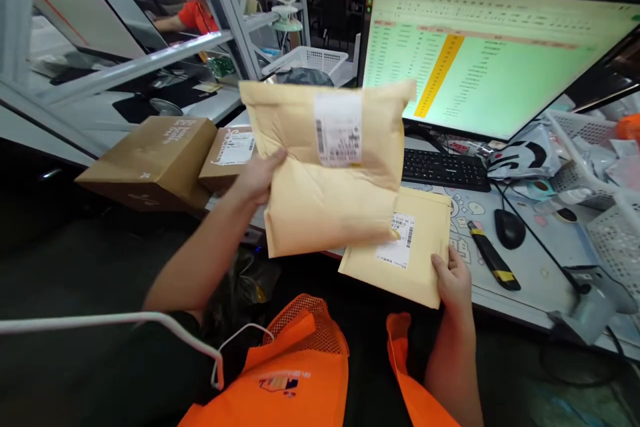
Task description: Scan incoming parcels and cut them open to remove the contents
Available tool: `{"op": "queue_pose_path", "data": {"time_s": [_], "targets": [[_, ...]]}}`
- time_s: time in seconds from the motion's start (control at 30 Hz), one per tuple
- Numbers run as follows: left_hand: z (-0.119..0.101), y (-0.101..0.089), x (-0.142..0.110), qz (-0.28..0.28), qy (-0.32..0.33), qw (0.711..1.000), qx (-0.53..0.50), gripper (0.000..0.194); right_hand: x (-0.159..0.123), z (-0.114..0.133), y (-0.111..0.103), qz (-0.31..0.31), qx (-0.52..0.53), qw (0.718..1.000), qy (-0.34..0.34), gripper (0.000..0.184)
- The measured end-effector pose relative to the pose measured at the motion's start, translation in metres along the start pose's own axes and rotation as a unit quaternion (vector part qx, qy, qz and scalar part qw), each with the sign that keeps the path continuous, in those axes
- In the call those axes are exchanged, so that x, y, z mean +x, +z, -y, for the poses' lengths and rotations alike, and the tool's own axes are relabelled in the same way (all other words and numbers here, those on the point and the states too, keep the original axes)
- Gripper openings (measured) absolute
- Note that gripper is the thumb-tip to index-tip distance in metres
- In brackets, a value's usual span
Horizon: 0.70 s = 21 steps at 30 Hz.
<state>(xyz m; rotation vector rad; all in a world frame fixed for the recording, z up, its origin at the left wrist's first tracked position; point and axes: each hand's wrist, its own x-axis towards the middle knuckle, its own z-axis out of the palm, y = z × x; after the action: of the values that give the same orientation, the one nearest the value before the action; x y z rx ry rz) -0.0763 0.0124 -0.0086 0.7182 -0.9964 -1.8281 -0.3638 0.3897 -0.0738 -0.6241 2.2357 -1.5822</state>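
My left hand (263,177) is closed on the left edge of a large padded envelope (330,203), held up over the desk's front edge. A white label with a barcode is stuck on its upper half. Lower right, my right hand (454,275) grips the right edge of a smaller padded envelope (420,247), its thumb on top. That envelope also bears a white printed label, and its upper left part is hidden behind the large one.
On the desk are a keyboard (445,169), a mouse (509,228), a box cutter (494,257) and a barcode scanner (595,300). Cardboard boxes (160,160) stand at left by a metal frame (150,67). A monitor (505,60) rises behind; a person sits far left.
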Motion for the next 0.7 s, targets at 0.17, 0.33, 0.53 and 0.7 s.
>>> {"op": "queue_pose_path", "data": {"time_s": [0.17,0.33,0.53,0.7], "targets": [[0.057,-0.004,-0.008,-0.027,-0.027,0.999,0.024,0.061,0.0,0.003,0.001,0.016,0.012,1.0,-0.012,0.059],[0.068,-0.013,0.002,-0.005,0.002,0.999,0.038,0.077,0.001,0.001,0.002,0.008,0.022,1.0,-0.008,0.065],[0.07,-0.014,0.002,0.043,0.024,0.999,0.005,0.083,0.003,-0.004,0.0,-0.016,0.009,1.0,0.019,0.081],[0.067,-0.013,0.001,0.066,0.044,0.997,0.02,0.084,0.002,0.0,0.001,-0.02,0.007,1.0,0.023,0.084]]}}
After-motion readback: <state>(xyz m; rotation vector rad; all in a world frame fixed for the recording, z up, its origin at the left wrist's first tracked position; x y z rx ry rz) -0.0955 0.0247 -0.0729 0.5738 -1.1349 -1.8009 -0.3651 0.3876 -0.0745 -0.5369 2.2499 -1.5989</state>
